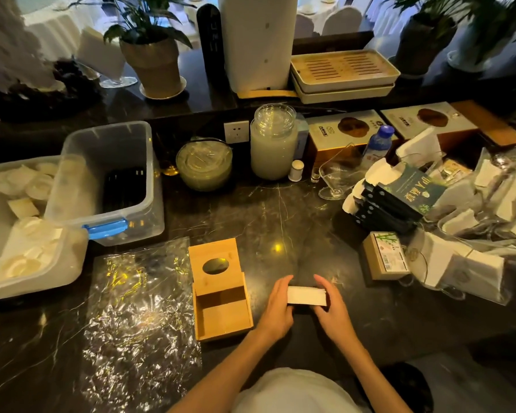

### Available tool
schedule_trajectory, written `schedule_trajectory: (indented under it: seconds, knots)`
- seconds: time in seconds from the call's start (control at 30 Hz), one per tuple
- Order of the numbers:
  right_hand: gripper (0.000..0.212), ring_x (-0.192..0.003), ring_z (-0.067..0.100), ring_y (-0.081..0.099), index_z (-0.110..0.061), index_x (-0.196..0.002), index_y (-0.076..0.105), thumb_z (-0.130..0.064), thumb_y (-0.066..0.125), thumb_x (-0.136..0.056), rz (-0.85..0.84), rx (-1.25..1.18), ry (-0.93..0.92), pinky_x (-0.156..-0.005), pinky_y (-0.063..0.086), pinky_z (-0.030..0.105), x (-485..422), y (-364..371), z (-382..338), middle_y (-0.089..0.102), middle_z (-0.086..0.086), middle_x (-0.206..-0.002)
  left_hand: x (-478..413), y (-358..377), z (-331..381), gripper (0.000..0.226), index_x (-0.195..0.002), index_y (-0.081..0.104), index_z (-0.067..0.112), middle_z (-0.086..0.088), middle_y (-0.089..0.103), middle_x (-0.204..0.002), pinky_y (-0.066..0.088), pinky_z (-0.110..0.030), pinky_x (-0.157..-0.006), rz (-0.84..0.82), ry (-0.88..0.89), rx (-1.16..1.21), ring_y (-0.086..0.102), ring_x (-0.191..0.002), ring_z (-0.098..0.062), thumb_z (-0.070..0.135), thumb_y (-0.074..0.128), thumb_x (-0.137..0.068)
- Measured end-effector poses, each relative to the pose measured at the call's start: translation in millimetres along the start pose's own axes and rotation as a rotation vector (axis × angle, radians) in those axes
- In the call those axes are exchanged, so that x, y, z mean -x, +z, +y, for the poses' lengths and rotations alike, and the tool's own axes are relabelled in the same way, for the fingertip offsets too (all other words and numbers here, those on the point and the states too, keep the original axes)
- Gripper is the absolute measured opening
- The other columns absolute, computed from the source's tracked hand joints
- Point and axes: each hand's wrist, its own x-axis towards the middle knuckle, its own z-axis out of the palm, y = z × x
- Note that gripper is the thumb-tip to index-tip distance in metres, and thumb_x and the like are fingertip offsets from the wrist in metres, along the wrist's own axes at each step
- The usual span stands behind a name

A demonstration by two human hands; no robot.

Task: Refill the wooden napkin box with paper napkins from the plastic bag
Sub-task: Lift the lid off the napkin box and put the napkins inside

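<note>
Napkin stack is clamped between left hand and right hand, just right of the emptied wooden napkin box, lid slid back. Next, judged: stack to be lowered into the open compartment.

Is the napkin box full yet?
Not yet. The wooden napkin box has its lid slid back and looks empty inside. The flat plastic bag lies beside it. The left hand and right hand hold the napkin stack; loading and closing remain.
</note>
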Motion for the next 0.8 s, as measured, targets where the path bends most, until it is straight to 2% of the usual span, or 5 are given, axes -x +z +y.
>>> schedule_trajectory:
  seconds: [0.1, 0.23, 0.47, 0.67, 0.8]
  knots:
    - [0.070, -0.137, 0.010, 0.034, -0.015, -0.150, 0.032, 0.007, 0.059, -0.089, -0.028, -0.132, 0.076, -0.111, 0.030, 0.027, 0, 6, -1, 0.038, -0.006, -0.146, -3, 3, -3, 0.065, -0.145, 0.029, 0.011, -0.009, 0.035, -0.148, 0.029, -0.033, -0.117, 0.027, 0.001, 0.028, 0.036, -0.136, -0.019, -0.008, 0.052, -0.087]
    - [0.075, -0.140, 0.006, 0.024, -0.014, -0.154, 0.020, 0.010, 0.053, -0.091, -0.040, -0.112, 0.083, -0.111, 0.022, 0.020, 0, 10, -1, 0.029, -0.003, -0.154, -6, 6, -5, 0.057, -0.141, 0.033, 0.007, -0.011, 0.041, -0.142, 0.034, -0.030, -0.113, 0.059, 0.011, 0.022, 0.041, -0.131, -0.020, -0.008, 0.048, -0.088]
    - [0.072, -0.134, 0.019, 0.045, -0.018, -0.154, 0.021, 0.005, 0.054, -0.094, -0.076, -0.114, 0.127, -0.108, 0.037, 0.031, -6, 8, 1, 0.048, 0.007, -0.145, -7, 6, -12, 0.036, -0.127, 0.044, 0.008, -0.011, 0.053, -0.124, 0.041, -0.019, -0.095, 0.090, 0.008, 0.018, 0.051, -0.115, -0.018, -0.001, 0.050, -0.093]
    - [0.057, -0.127, 0.016, 0.050, -0.015, -0.145, 0.043, -0.001, 0.060, -0.092, -0.101, -0.066, 0.172, -0.103, 0.041, 0.028, -5, 6, 5, 0.057, 0.004, -0.136, -6, 2, -13, 0.031, -0.123, 0.045, 0.011, -0.010, 0.054, -0.122, 0.044, -0.022, -0.094, 0.055, -0.029, 0.036, 0.051, -0.114, -0.017, 0.001, 0.050, -0.094]
    - [0.041, -0.113, 0.022, 0.063, -0.012, -0.131, 0.057, -0.014, 0.066, -0.091, -0.193, -0.349, 0.413, -0.078, 0.056, 0.023, -8, -17, -4, 0.068, 0.003, -0.118, -5, -4, -4, 0.026, -0.123, 0.040, 0.021, -0.007, 0.054, -0.123, 0.052, -0.030, -0.093, 0.055, -0.166, 0.316, 0.055, -0.111, -0.015, 0.017, 0.048, -0.098]
